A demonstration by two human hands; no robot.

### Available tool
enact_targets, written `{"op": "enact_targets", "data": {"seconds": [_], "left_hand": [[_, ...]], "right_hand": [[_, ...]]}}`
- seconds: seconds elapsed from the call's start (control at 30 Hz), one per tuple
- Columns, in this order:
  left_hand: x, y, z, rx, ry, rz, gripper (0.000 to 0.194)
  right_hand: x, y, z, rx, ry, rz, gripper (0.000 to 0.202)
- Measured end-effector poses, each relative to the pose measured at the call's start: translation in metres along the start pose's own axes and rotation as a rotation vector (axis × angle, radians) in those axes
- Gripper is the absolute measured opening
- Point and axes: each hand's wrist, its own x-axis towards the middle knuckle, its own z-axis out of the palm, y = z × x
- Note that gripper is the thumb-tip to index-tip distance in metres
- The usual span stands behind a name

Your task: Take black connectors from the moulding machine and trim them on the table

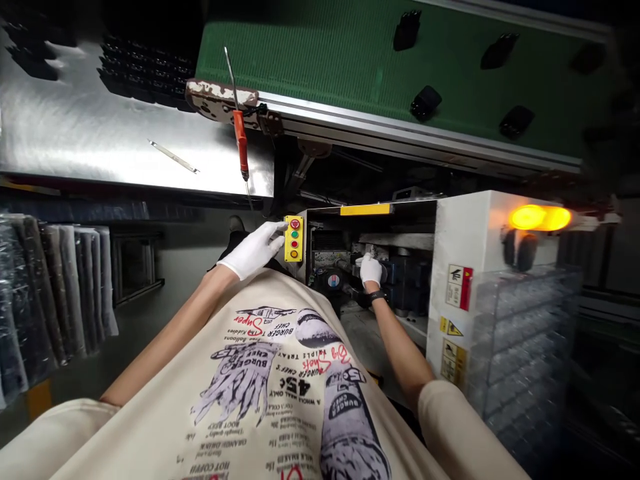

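Note:
My left hand (256,250), in a white glove, reaches to a yellow push-button box (293,239) with red, green and dark buttons. Its fingers are stretched out at the box's left edge, near the top red button; whether they press it I cannot tell. In the opening of a white machine (463,220), my right hand (371,271), also gloved, is closed with its fingers pointing inward. It is by a greyish part (377,252) below a pale horizontal bar (397,241); what the fingers hold is hidden.
A green conveyor belt (325,60) carries several black parts (426,103). An orange-handled electric screwdriver (240,143) hangs before a metal table (100,133) with black parts and a thin pale strip (173,156). Plastic-wrapped sheets (65,280) stand left; an amber lamp (540,217) glows right.

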Motion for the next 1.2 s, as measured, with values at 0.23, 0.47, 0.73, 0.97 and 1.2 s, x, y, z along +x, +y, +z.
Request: {"op": "enact_targets", "data": {"seconds": [0.23, 0.47, 0.73, 0.97, 1.2], "left_hand": [[-0.003, -0.001, -0.022, -0.032, 0.051, 0.003, 0.052], [-0.018, -0.009, -0.026, -0.022, 0.046, -0.017, 0.051], [-0.047, -0.045, -0.051, -0.122, 0.189, -0.113, 0.053], [-0.017, -0.03, -0.041, -0.181, 0.161, -0.069, 0.058], [0.01, 0.015, -0.036, -0.031, 0.051, 0.038, 0.052]], "right_hand": [[0.006, -0.001, -0.003, 0.092, 0.006, 0.034, 0.074], [-0.019, 0.005, 0.0, 0.12, 0.099, 0.033, 0.058], [-0.083, 0.046, 0.035, 0.119, 0.101, 0.142, 0.078], [-0.063, 0.044, 0.032, 0.25, 0.131, 0.05, 0.069], [-0.034, 0.04, 0.009, 0.344, 0.076, -0.112, 0.053]]}}
